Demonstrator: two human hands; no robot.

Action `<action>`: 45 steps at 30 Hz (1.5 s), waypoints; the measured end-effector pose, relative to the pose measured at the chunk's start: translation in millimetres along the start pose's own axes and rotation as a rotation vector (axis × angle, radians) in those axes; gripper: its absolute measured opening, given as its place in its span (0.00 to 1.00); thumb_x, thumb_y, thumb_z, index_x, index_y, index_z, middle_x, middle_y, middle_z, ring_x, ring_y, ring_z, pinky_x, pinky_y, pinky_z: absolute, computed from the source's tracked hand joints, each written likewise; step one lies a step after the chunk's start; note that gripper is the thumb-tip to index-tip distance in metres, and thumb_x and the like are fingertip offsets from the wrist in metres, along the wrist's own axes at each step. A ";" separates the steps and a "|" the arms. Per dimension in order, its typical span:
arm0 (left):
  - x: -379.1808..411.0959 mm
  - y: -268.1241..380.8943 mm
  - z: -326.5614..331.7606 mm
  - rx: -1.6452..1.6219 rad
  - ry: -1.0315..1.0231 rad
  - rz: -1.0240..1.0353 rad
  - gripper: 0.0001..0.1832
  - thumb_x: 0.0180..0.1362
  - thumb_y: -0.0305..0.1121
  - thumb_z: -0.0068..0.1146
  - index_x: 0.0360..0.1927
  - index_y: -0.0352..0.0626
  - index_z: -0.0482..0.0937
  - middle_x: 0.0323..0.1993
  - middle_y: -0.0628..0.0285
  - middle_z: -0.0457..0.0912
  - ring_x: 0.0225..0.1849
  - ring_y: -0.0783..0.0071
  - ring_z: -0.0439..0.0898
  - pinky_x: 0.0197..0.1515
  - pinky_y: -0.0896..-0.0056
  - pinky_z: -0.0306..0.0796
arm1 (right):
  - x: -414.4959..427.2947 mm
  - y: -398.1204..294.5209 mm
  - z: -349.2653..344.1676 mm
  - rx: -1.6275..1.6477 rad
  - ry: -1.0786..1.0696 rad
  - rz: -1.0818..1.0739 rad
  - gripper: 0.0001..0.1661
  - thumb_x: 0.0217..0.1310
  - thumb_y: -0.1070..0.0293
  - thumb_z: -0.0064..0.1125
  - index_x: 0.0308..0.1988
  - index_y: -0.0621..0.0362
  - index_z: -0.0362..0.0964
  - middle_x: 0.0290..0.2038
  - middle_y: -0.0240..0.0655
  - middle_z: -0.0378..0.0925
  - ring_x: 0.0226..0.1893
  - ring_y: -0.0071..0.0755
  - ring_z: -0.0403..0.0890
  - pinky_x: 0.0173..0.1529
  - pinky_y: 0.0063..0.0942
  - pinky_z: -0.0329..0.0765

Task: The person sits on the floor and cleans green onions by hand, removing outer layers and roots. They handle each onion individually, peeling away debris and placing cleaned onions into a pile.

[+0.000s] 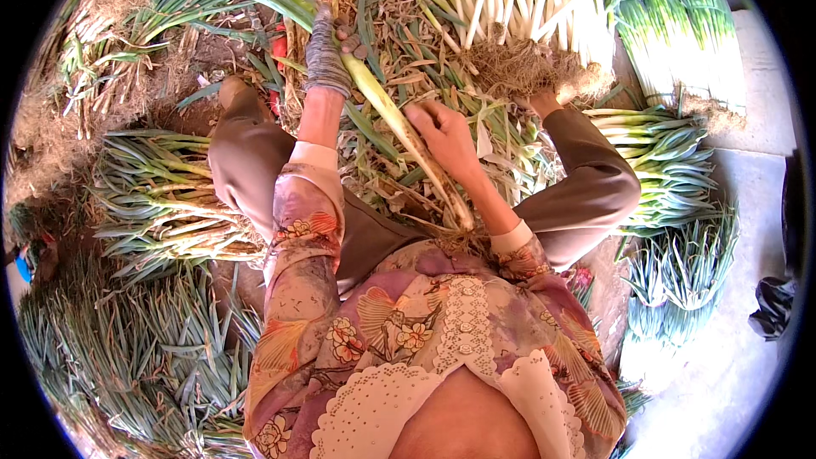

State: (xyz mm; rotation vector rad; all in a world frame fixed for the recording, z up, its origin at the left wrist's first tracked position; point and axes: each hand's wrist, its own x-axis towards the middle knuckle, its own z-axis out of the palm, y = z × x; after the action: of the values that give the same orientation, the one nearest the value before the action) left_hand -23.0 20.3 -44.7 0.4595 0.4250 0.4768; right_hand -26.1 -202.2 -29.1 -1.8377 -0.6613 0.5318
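My left hand [331, 51], in a worn grey knitted glove with bare fingertips, is closed around the upper stem of a leek-like green onion [382, 102]. Its green leaves reach up past the hand, and its pale, brown-stained stem slants down to roots near my lap. Against the stem's lower part is my bare right hand [440, 134], fingers curled; whether it grips the stem or a leaf layer I cannot tell. Peeled green onions [510, 0] with white stems and bushy roots lie beyond my right hand. Loose stripped leaves [408, 64] cover the ground between my legs.
Unpeeled green onions [178, 197] lie beside my left leg, with a larger heap [127, 344] behind them. Further stalks [663, 166] lie beside my right knee. Tied bundles [682, 32] stand out at the upper right; a black plastic bag [772, 307] lies at the right edge.
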 end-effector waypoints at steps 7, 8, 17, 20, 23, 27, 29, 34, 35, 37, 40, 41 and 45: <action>-3.0 -1.4 5.6 0.135 0.148 0.082 0.16 0.54 0.48 0.57 0.22 0.52 0.67 0.12 0.76 0.62 0.10 0.81 0.60 0.16 0.74 0.57 | -9.4 -2.0 -0.4 -0.058 -0.098 -0.063 0.16 0.57 0.61 0.55 0.35 0.66 0.73 0.26 0.44 0.75 0.24 0.33 0.73 0.31 0.29 0.69; -3.4 -2.1 6.6 0.148 0.151 0.091 0.16 0.53 0.48 0.57 0.22 0.52 0.67 0.12 0.76 0.62 0.10 0.81 0.59 0.16 0.74 0.57 | -10.4 -0.7 0.0 -0.033 -0.073 -0.047 0.15 0.58 0.62 0.54 0.35 0.65 0.73 0.25 0.41 0.74 0.23 0.31 0.72 0.30 0.27 0.69; 3.1 -1.1 -1.2 0.073 0.142 0.047 0.15 0.54 0.46 0.56 0.21 0.53 0.66 0.11 0.77 0.62 0.09 0.82 0.59 0.15 0.75 0.55 | -14.3 8.9 -0.3 -0.050 0.091 0.062 0.14 0.62 0.65 0.48 0.35 0.68 0.71 0.23 0.37 0.73 0.22 0.24 0.69 0.29 0.24 0.67; -2.0 3.4 5.7 0.101 0.165 0.067 0.15 0.54 0.47 0.56 0.21 0.54 0.66 0.11 0.77 0.62 0.09 0.81 0.59 0.15 0.75 0.55 | -19.8 12.1 -3.2 0.158 0.270 0.035 0.15 0.64 0.64 0.45 0.33 0.66 0.67 0.21 0.31 0.70 0.19 0.23 0.67 0.27 0.25 0.68; 1.4 13.0 -10.2 0.144 0.101 0.147 0.16 0.54 0.50 0.54 0.27 0.48 0.69 0.13 0.76 0.65 0.12 0.82 0.60 0.17 0.77 0.56 | -35.1 11.0 -27.3 0.691 0.270 0.320 0.18 0.63 0.62 0.45 0.32 0.68 0.67 0.21 0.38 0.71 0.20 0.30 0.69 0.27 0.30 0.66; 6.0 30.7 -18.2 0.032 0.059 0.204 0.23 0.49 0.58 0.54 0.28 0.48 0.68 0.13 0.76 0.66 0.10 0.83 0.61 0.13 0.79 0.56 | -73.8 21.0 -63.3 0.007 0.227 0.306 0.16 0.62 0.64 0.46 0.30 0.67 0.67 0.21 0.36 0.69 0.21 0.28 0.68 0.28 0.26 0.65; 17.8 41.6 -32.1 -0.040 -0.047 0.151 0.29 0.46 0.62 0.55 0.32 0.44 0.69 0.13 0.75 0.66 0.10 0.84 0.62 0.12 0.79 0.57 | -96.9 23.1 -70.6 -0.081 0.201 0.326 0.14 0.62 0.65 0.47 0.29 0.66 0.67 0.22 0.36 0.69 0.22 0.28 0.67 0.28 0.25 0.64; 39.2 77.0 -59.3 -0.178 -0.559 0.102 0.33 0.50 0.57 0.50 0.42 0.31 0.72 0.14 0.69 0.69 0.12 0.80 0.63 0.17 0.76 0.58 | -101.1 38.8 -92.7 -0.248 0.060 0.224 0.13 0.60 0.64 0.50 0.35 0.66 0.69 0.28 0.37 0.74 0.27 0.27 0.73 0.33 0.24 0.69; 38.1 73.8 -58.1 -0.146 -0.663 0.122 0.33 0.50 0.55 0.50 0.46 0.31 0.71 0.16 0.67 0.70 0.12 0.79 0.64 0.18 0.75 0.59 | -93.8 41.9 -92.5 -0.341 -0.001 0.094 0.14 0.59 0.63 0.51 0.37 0.66 0.70 0.29 0.36 0.74 0.28 0.24 0.73 0.33 0.22 0.70; 33.2 59.5 -38.2 -0.219 -0.858 0.000 0.29 0.48 0.50 0.53 0.46 0.34 0.73 0.26 0.60 0.76 0.20 0.73 0.68 0.26 0.70 0.64 | -71.6 33.2 -79.8 -0.621 0.047 -0.232 0.19 0.56 0.64 0.55 0.43 0.68 0.68 0.42 0.43 0.74 0.42 0.32 0.75 0.45 0.29 0.71; 20.8 35.6 -26.6 -0.296 -0.714 0.108 0.28 0.44 0.45 0.56 0.48 0.39 0.73 0.31 0.60 0.75 0.29 0.70 0.70 0.38 0.64 0.64 | -34.8 -3.7 -41.4 -0.200 -0.088 -0.156 0.22 0.55 0.63 0.56 0.44 0.69 0.67 0.43 0.44 0.74 0.42 0.36 0.76 0.44 0.31 0.72; 14.6 29.0 -17.4 -0.298 -0.779 0.079 0.28 0.42 0.44 0.58 0.47 0.39 0.73 0.32 0.60 0.75 0.30 0.68 0.70 0.41 0.63 0.63 | -26.4 -10.1 -29.0 -0.010 -0.184 -0.053 0.22 0.55 0.62 0.57 0.44 0.69 0.66 0.40 0.42 0.75 0.40 0.38 0.77 0.42 0.32 0.72; -15.5 24.1 2.7 -0.238 -0.359 0.067 0.31 0.40 0.46 0.61 0.47 0.39 0.71 0.33 0.57 0.76 0.35 0.61 0.74 0.45 0.52 0.69 | -11.5 -6.4 -0.6 -0.098 -0.214 0.039 0.19 0.55 0.61 0.57 0.39 0.64 0.64 0.31 0.47 0.75 0.29 0.50 0.77 0.32 0.40 0.70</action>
State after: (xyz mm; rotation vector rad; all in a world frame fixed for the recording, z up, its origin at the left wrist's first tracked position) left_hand -42.3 30.4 -25.9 0.3203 0.0054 0.4907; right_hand -35.6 -208.4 -22.3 -1.9041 -0.8084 0.7401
